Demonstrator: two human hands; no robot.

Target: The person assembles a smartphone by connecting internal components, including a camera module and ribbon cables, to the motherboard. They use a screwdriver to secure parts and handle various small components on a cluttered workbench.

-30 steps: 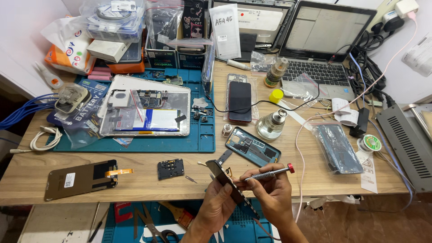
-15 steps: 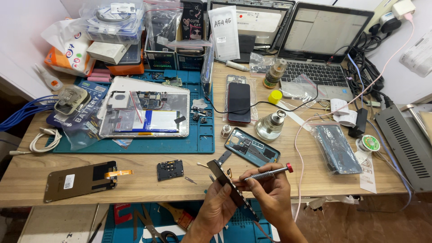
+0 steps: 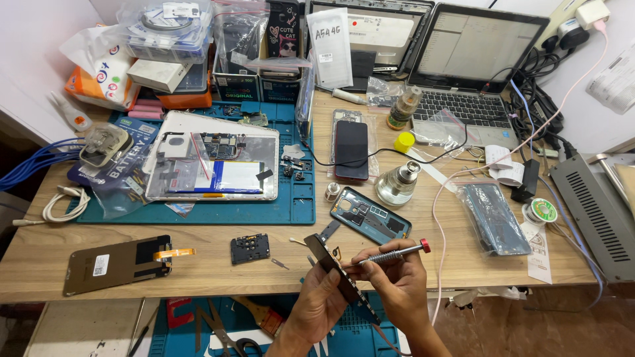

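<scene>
My left hand point(image 3: 322, 303) grips a dark opened phone body point(image 3: 329, 259) edge-on, tilted, just past the table's front edge. My right hand point(image 3: 399, 287) holds a small metal screwdriver with a red cap point(image 3: 395, 252), its tip touching the phone near the top. A small black circuit part point(image 3: 250, 248) lies on the wooden table point(image 3: 198, 271) to the left. A teal phone back frame point(image 3: 370, 215) lies just beyond my hands.
An opened tablet point(image 3: 211, 165) rests on a teal mat point(image 3: 264, 210). A detached screen with an orange flex cable point(image 3: 118, 264) lies front left. A black phone point(image 3: 351, 150), glass bottle point(image 3: 397, 184), laptop point(image 3: 476, 73), bagged phone point(image 3: 493, 219) and grey device point(image 3: 592, 211) stand farther back and right.
The hands with the phone and screwdriver have shifted very slightly; the screwdriver tip stays on the phone. Nothing on the table has moved.
</scene>
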